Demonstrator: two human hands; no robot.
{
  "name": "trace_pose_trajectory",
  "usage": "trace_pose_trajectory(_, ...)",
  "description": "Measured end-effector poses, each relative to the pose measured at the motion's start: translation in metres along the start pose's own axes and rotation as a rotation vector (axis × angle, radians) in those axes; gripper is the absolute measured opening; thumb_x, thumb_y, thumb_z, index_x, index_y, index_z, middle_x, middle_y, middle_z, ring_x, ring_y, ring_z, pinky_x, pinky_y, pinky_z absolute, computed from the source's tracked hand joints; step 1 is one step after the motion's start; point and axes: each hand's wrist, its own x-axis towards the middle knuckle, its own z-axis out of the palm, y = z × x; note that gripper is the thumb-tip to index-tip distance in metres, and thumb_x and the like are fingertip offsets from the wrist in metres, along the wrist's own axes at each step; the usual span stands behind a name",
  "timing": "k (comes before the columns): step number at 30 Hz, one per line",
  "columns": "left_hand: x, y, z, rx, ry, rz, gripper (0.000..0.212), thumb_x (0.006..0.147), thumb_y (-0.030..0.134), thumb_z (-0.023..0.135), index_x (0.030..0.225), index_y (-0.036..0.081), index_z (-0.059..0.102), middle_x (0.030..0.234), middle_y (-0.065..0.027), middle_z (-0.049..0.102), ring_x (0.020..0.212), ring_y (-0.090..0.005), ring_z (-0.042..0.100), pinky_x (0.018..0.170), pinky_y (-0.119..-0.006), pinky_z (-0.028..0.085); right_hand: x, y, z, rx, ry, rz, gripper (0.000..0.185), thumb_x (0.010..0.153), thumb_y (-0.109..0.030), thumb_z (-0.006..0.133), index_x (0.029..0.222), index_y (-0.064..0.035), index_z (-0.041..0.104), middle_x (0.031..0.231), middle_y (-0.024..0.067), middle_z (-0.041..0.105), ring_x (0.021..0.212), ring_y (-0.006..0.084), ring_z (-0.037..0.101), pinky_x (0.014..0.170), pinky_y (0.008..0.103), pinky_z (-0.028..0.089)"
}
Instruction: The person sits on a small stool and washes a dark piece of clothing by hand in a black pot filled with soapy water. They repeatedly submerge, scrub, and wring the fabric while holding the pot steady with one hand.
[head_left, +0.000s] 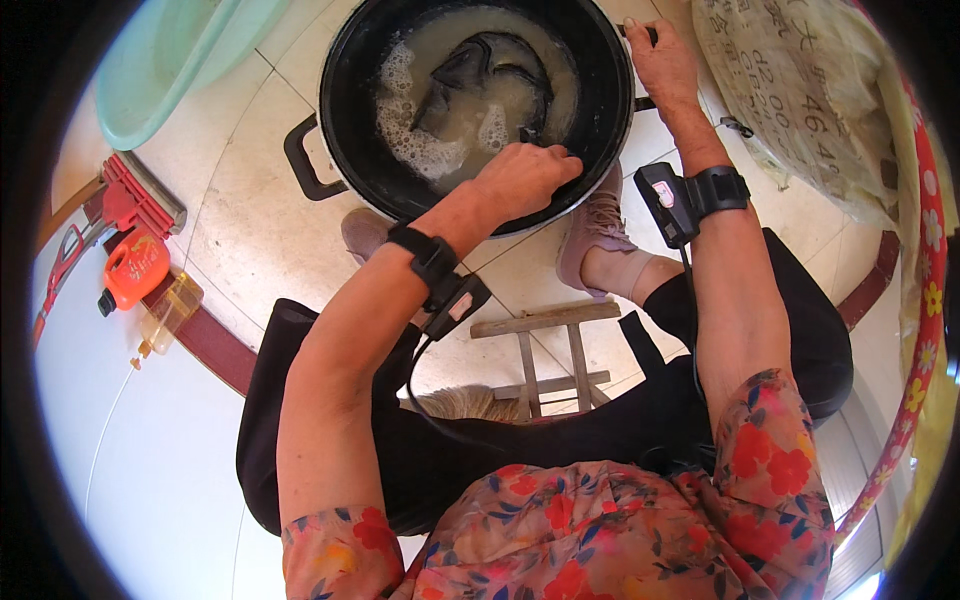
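Note:
A deep black pan with a loop handle at each side stands before me. Cloudy water with white suds covers its bottom. A dark shape shows in the water; whether it is cloth or a reflection, I cannot tell. My left hand reaches over the near rim, fingers curled down against the inner wall at the near right. Whatever those fingers hold is hidden beneath them. My right hand is closed around the right loop handle, outside the pan.
A pale green plastic basin is at the upper left. Below it are a red sponge mop head, an orange jug and a clear pump bottle. A woven sack bearing writing lies right. Behind my feet is a wooden stool.

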Motion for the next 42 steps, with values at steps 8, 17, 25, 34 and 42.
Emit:
trace_pose_trajectory(8, 0.085, -0.013, -0.029, 0.173, 0.044, -0.248, 0.02, 0.074, 0.007, 0.056, 0.093, 0.009, 0.064, 0.093, -0.0168, 0.064, 0.082, -0.0348, 0.064, 0.072, -0.044, 0.052, 0.002, -0.009, -0.005, -0.054, -0.105, 0.112, 0.046, 0.087, -0.052, 0.048, 0.102, -0.0096, 0.058, 0.094, 0.0159, 0.066, 0.092, 0.0374, 0.062, 0.078, 0.0447, 0.047)
trace_pose_trajectory(17, -0.012, -0.008, -0.176, 0.401, 0.069, -0.238, 0.017, 0.078, 0.02, 0.059, 0.086, 0.01, 0.069, 0.081, -0.0122, 0.066, 0.085, -0.0339, 0.064, 0.073, -0.042, 0.053, 0.011, -0.016, -0.014, -0.265, -0.15, -0.095, 0.045, 0.09, -0.045, 0.045, 0.119, -0.0113, 0.05, 0.107, 0.0217, 0.061, 0.102, 0.0371, 0.058, 0.084, 0.0488, 0.045)
trace_pose_trajectory(25, -0.148, 0.017, -0.26, 0.365, 0.183, -0.022, 0.027, 0.087, 0.004, 0.047, 0.111, 0.007, 0.06, 0.099, -0.017, 0.062, 0.1, -0.0347, 0.055, 0.088, -0.037, 0.044, -0.023, -0.093, -0.05, -0.337, -0.317, -0.289, 0.036, 0.082, -0.024, 0.058, 0.113, -0.0066, 0.058, 0.1, 0.021, 0.064, 0.096, 0.0371, 0.06, 0.086, 0.0428, 0.046)
trace_pose_trajectory(34, -0.289, -0.034, -0.223, -0.098, 0.46, -0.781, 0.029, 0.09, 0.023, 0.054, 0.109, 0.001, 0.062, 0.086, -0.0142, 0.066, 0.058, -0.0182, 0.06, 0.057, -0.031, 0.05, -0.094, -0.122, -0.016, 0.08, -0.415, -0.236, 0.035, 0.087, -0.025, 0.057, 0.113, -0.0022, 0.055, 0.074, 0.0139, 0.065, 0.052, 0.0192, 0.064, 0.045, 0.0299, 0.048)
trace_pose_trajectory(42, -0.208, -0.121, -0.123, -0.531, 0.687, -0.748, 0.06, 0.088, 0.048, 0.053, 0.119, -0.004, 0.053, 0.098, -0.0159, 0.064, 0.086, -0.022, 0.061, 0.073, -0.031, 0.049, -0.088, -0.083, 0.039, -0.378, -0.367, -0.175, 0.04, 0.082, -0.027, 0.064, 0.116, -0.0095, 0.052, 0.092, 0.0206, 0.062, 0.089, 0.0354, 0.062, 0.076, 0.0423, 0.05)
